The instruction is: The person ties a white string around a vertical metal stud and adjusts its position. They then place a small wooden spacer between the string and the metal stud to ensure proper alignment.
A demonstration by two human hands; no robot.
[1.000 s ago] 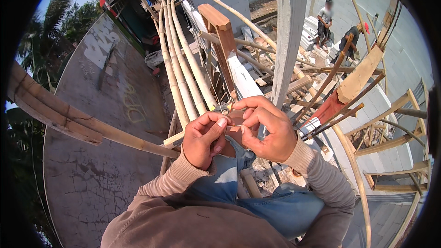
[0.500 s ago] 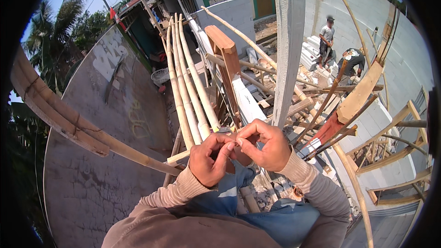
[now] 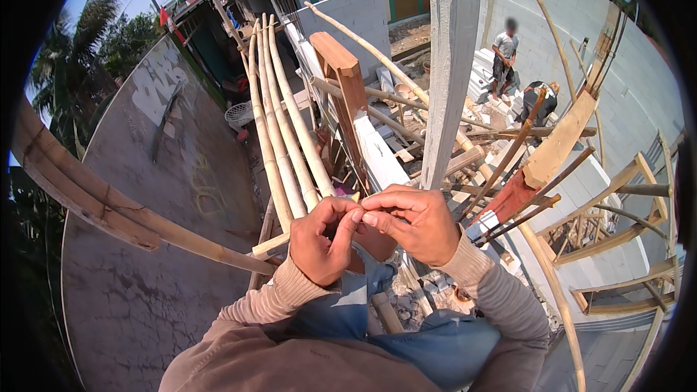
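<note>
My left hand and my right hand meet at the fingertips in front of me, both pinched on what looks like a thin wire or string, mostly hidden by the fingers. My bent legs in torn jeans are below them. Just beyond my hands lie several long pale bamboo poles, resting near a short crosspiece. A small yellow object, too small to make out, shows behind my fingertips.
A wooden beam and upright post stand ahead. A cracked wall and bamboo rail are left; timber frames are right. Two people, one bent over, are among rubble by a block wall.
My fingertips have drawn together, covering the thin strand seen stretched between them earlier. The bent person on the right has lowered further. The view has shifted slightly.
</note>
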